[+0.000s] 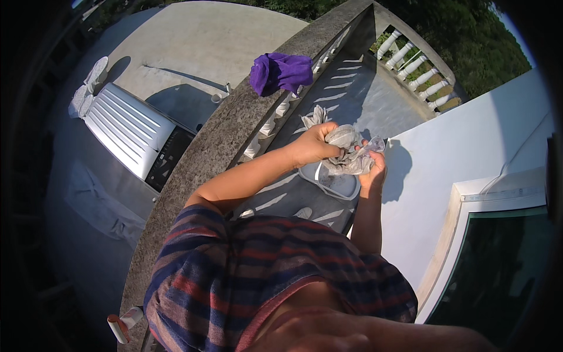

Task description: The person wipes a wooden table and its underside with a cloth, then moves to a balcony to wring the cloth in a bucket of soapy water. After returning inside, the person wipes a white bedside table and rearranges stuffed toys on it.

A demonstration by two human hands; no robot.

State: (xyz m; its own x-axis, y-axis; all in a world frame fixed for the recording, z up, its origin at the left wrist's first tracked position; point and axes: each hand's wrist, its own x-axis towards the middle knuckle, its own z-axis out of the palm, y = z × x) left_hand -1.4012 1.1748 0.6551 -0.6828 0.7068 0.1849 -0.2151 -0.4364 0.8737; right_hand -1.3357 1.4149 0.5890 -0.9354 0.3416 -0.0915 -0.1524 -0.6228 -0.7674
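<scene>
A crumpled, greyish-white cloth (pixel 349 165) is bunched between my two hands at chest height. My left hand (pixel 319 143) grips its left part, thumb pressed on the folds. Around the right end close the fingers of my right hand (pixel 374 169), where a shiny, see-through bit shows; what it is I cannot tell. Beyond my left wrist, more pale fabric (pixel 314 117) sticks out, and whether it belongs to the same cloth is unclear. Below the hands stands a white bucket (pixel 339 187) with a handle, partly hidden by the cloth and holding a cloudy-looking content.
A purple cloth (pixel 281 72) lies draped on the stone balcony railing (pixel 211 123). At lower left, a white-and-orange bottle (pixel 125 324) rests near the railing. To the right rise a white wall (pixel 440 163) and a window (pixel 492 264). A vehicle (pixel 127 127) is parked below.
</scene>
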